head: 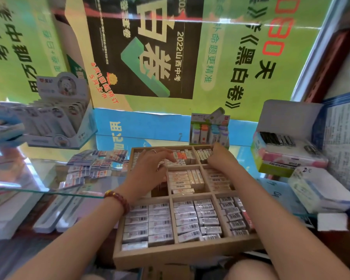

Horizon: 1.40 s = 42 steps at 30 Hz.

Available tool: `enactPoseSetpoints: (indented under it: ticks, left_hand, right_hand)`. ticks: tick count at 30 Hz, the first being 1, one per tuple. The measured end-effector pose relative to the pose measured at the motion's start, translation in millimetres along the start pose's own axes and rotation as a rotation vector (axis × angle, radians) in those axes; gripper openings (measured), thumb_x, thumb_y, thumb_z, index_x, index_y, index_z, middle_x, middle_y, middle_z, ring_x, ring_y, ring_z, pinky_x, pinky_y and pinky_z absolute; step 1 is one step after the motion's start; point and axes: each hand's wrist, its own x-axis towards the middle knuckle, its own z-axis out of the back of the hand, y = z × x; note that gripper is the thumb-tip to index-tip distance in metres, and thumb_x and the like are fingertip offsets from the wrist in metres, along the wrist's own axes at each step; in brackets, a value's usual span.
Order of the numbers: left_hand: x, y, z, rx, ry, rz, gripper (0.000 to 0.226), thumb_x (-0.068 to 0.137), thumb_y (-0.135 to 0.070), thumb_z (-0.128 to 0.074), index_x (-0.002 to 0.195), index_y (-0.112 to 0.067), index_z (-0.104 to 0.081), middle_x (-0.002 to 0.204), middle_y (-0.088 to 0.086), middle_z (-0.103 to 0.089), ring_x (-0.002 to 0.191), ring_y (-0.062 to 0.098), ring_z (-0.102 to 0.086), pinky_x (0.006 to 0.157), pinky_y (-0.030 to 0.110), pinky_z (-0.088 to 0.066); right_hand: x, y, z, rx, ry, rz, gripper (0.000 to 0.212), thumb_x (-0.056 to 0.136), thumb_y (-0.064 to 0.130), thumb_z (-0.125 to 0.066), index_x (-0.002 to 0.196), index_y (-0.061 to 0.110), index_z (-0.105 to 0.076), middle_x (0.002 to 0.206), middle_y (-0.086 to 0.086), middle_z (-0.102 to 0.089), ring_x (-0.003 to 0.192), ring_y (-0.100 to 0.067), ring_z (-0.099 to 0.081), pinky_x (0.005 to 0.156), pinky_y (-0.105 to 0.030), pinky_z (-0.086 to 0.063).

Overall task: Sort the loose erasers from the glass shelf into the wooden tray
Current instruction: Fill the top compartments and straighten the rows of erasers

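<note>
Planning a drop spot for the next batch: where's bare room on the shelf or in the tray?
Bare glass shelf left of the loose erasers, and a strip between the tray and the boxes on the right. Inside the tray, only the middle-left compartment shows a gap, under the left hand. Front row is packed.

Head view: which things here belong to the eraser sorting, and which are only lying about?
For the job: loose erasers, glass shelf, wooden tray, left hand, right hand.
Lying about: white display box, box of coloured tubes, stacked boxes at the right, green poster.
</note>
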Motion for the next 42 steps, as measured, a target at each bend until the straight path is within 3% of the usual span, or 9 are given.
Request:
enactPoseSetpoints:
  ticks: [3,6,10,14,19,23,28,35,42]
  left_hand:
    - [-2.0,6.4,4.0,0.001,-0.028,0.009,0.036,0.081,0.004,-0.053,0.095,-0.027,-0.064,0.118,-0.019,-0.053,0.117,0.011,-0.048,0.11,0.045,-0.027]
    - [-8.7,14.9,16.2,-0.016,-0.051,0.053,0.033,0.081,0.006,-0.052,0.097,-0.02,-0.066,0.124,-0.007,-0.058,0.119,0.019,-0.048,0.106,0.036,-0.031]
    - [-23.5,37.2,41.0,-0.032,-0.17,0.144,0.028,0.081,0.007,-0.053,0.092,-0.015,-0.066,0.113,0.001,-0.064,0.104,0.017,-0.055,0.092,0.027,-0.039]
    - [-45.9,81.3,60.8,0.014,-0.352,0.395,0.02,0.079,-0.001,-0.057,0.095,-0.011,-0.064,0.109,0.009,-0.064,0.106,0.026,-0.056,0.092,0.033,-0.042]
    - [-76.7,120.3,77.1,0.262,-0.352,0.535,0.052,0.073,-0.024,-0.07,0.119,-0.005,-0.057,0.125,0.018,-0.054,0.117,0.035,-0.048,0.098,0.039,-0.038]
    - [-86.2,132.5,75.5,0.388,-0.13,0.588,0.051,0.082,-0.039,-0.058,0.129,-0.02,-0.052,0.137,0.008,-0.048,0.127,0.029,-0.041,0.104,0.038,-0.029]
    - [-89.2,140.6,79.7,0.285,-0.136,0.555,0.041,0.091,-0.018,-0.057,0.131,-0.013,-0.049,0.132,0.015,-0.05,0.119,0.032,-0.046,0.099,0.037,-0.037]
    - [-93.6,146.5,88.9,0.326,-0.284,0.695,0.047,0.081,-0.037,-0.069,0.119,-0.015,-0.052,0.123,0.01,-0.054,0.117,0.028,-0.045,0.092,0.035,-0.035]
    - [-94.3,148.6,97.4,0.149,-0.289,0.661,0.045,0.075,-0.025,-0.077,0.112,-0.011,-0.055,0.111,0.011,-0.059,0.105,0.025,-0.054,0.089,0.037,-0.045]
  right_hand:
    - [-8.9,8.0,1.7,-0.126,-0.089,-0.023,0.039,0.088,0.01,-0.051,0.126,0.009,-0.043,0.122,-0.012,-0.055,0.108,-0.031,-0.057,0.077,-0.034,-0.044]
    - [-22.7,25.1,3.9,-0.225,-0.21,0.014,0.034,0.092,0.013,-0.047,0.125,0.009,-0.046,0.122,-0.011,-0.054,0.108,-0.031,-0.057,0.078,-0.034,-0.045]
    - [-43.9,62.1,-1.9,-0.168,-0.252,0.259,0.022,0.093,0.02,-0.046,0.112,0.013,-0.056,0.107,-0.006,-0.061,0.094,-0.025,-0.059,0.067,-0.029,-0.04]
    - [-64.8,104.6,-20.1,-0.208,-0.215,0.488,0.024,0.095,0.026,-0.041,0.105,0.013,-0.059,0.1,-0.004,-0.063,0.091,-0.024,-0.061,0.068,-0.029,-0.04]
    - [-80.8,152.3,-57.5,-0.313,-0.186,0.658,0.028,0.093,0.023,-0.043,0.113,0.014,-0.059,0.108,-0.007,-0.063,0.107,-0.029,-0.055,0.086,-0.036,-0.04]
    - [-84.4,179.3,-93.8,-0.464,-0.05,0.769,0.042,0.088,0.018,-0.049,0.13,0.017,-0.05,0.128,-0.008,-0.057,0.124,-0.028,-0.042,0.103,-0.037,-0.03]
    - [-84.6,199.5,-125.5,-0.583,0.037,0.762,0.038,0.09,0.009,-0.045,0.126,0.012,-0.055,0.133,-0.009,-0.052,0.133,-0.028,-0.033,0.108,-0.04,-0.026]
    - [-79.1,208.5,-133.5,-0.553,-0.016,0.693,0.041,0.095,0.018,-0.051,0.133,0.006,-0.047,0.138,-0.012,-0.047,0.132,-0.028,-0.037,0.109,-0.039,-0.027]
    - [-77.1,208.9,-136.0,-0.523,0.014,0.651,0.04,0.094,0.017,-0.051,0.132,0.005,-0.045,0.135,-0.014,-0.052,0.128,-0.03,-0.042,0.105,-0.039,-0.032]
